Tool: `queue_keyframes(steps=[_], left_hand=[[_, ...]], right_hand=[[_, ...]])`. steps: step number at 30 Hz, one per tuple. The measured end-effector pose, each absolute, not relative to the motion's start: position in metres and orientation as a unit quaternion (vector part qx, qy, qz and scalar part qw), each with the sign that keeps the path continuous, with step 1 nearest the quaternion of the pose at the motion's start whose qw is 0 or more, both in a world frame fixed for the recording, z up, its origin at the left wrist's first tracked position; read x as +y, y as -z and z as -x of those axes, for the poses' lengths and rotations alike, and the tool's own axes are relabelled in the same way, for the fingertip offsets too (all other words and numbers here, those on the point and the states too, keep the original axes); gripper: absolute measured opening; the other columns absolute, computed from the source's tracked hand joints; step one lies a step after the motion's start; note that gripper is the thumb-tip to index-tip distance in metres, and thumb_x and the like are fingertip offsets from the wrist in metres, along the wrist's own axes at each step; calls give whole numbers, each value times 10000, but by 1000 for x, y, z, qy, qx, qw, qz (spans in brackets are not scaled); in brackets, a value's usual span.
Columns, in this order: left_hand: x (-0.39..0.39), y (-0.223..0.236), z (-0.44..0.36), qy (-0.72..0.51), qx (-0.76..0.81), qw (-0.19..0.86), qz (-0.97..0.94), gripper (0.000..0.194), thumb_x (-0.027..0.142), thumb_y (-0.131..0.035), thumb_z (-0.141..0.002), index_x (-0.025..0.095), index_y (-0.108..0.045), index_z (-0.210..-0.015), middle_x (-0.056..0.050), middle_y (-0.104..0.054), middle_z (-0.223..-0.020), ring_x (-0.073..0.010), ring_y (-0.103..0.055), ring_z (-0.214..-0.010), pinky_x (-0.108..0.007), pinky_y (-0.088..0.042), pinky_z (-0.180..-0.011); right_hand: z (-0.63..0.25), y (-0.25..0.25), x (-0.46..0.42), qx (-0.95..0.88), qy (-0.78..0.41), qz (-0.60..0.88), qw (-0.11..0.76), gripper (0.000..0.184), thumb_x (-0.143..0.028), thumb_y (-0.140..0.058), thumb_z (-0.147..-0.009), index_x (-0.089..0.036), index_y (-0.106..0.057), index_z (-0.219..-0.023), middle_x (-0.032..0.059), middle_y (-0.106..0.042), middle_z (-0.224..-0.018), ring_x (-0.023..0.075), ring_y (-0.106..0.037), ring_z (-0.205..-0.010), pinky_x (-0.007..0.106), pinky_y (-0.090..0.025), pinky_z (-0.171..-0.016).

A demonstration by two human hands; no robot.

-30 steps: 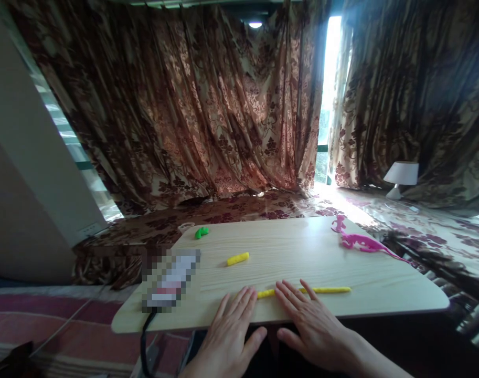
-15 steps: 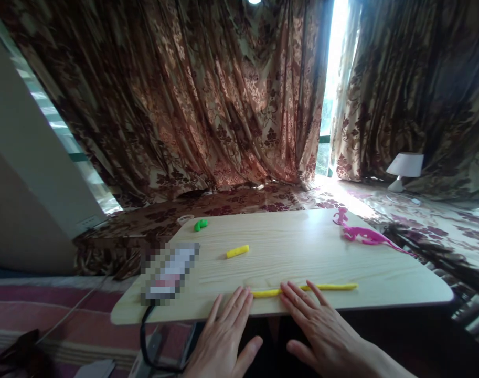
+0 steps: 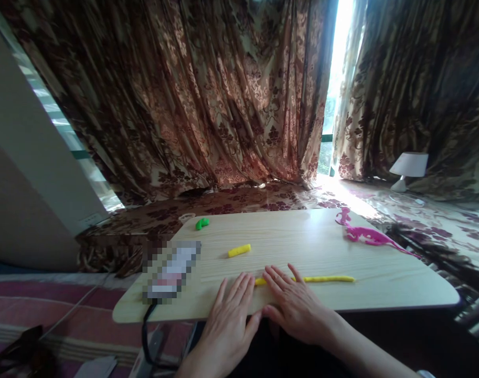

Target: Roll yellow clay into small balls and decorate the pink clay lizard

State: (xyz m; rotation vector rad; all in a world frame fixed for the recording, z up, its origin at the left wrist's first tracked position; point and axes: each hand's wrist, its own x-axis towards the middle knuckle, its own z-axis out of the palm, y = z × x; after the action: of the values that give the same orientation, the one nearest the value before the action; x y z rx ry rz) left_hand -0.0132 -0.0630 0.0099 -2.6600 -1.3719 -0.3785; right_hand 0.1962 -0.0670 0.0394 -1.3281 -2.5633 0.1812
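Observation:
A long thin roll of yellow modelling clay (image 3: 329,279) lies crosswise near the front of the table. My left hand (image 3: 232,315) rests flat, its fingertips over the roll's left end. My right hand (image 3: 292,302) lies flat across the roll to the right of it, fingers spread, with the roll running out beyond them. Parts of the roll under both hands are hidden. Farther back sits a short, thick piece of yellow clay (image 3: 239,251), touched by neither hand.
A small green clay piece (image 3: 202,224) is at the table's back left. A pink dinosaur-like figure (image 3: 367,235) lies at the right edge. On the left is a blurred-out flat object (image 3: 174,270) with a black cable (image 3: 145,328). A white lamp (image 3: 410,165) stands beyond.
Both hands have slid forward, away from me, and the yellow roll has moved forward under them. My right hand has also shifted left, closer to my left hand.

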Motion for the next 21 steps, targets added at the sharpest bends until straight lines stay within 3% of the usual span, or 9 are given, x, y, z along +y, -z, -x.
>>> queue_keyframes(steps=[5, 13, 17, 21], left_hand=[[-83, -8, 14, 129, -435, 48, 890, 614, 482, -304, -902, 230, -112, -1427, -52, -181, -1488, -214, -182, -1359, -484, -183, -1103], [-49, -25, 5, 135, -423, 31, 895, 596, 476, -327, -895, 217, -193, -1415, -55, -273, -1466, -213, -212, -1351, -480, -170, -1106], [-69, -21, 10, 130, -410, 28, 902, 610, 443, -339, -898, 234, -117, -1427, -41, -219, -1482, -203, -212, -1351, -470, -164, -1112], [-85, -17, 9, 135, -414, 24, 900, 636, 475, -352, -884, 223, -134, -1427, -57, -185, -1490, -224, -187, -1357, -476, -146, -1111]], right_hand=[[-202, -33, -91, -904, -68, 410, 105, 617, -500, -318, -905, -219, -162, -1431, 60, -142, -1486, 217, -118, -1363, 484, -21, -1104], [-199, -46, -56, -877, -80, 462, 109, 687, -589, -278, -878, -158, -247, -1412, 110, -260, -1454, 249, -185, -1347, 491, -74, -1098], [-205, -39, -79, -893, -83, 431, 105, 674, -573, -263, -891, -189, -149, -1434, 86, -175, -1478, 225, -136, -1360, 483, -36, -1103], [-208, -33, -99, -900, -82, 414, 105, 698, -575, -289, -884, -197, -95, -1439, 75, -107, -1489, 231, -86, -1366, 491, -16, -1101]])
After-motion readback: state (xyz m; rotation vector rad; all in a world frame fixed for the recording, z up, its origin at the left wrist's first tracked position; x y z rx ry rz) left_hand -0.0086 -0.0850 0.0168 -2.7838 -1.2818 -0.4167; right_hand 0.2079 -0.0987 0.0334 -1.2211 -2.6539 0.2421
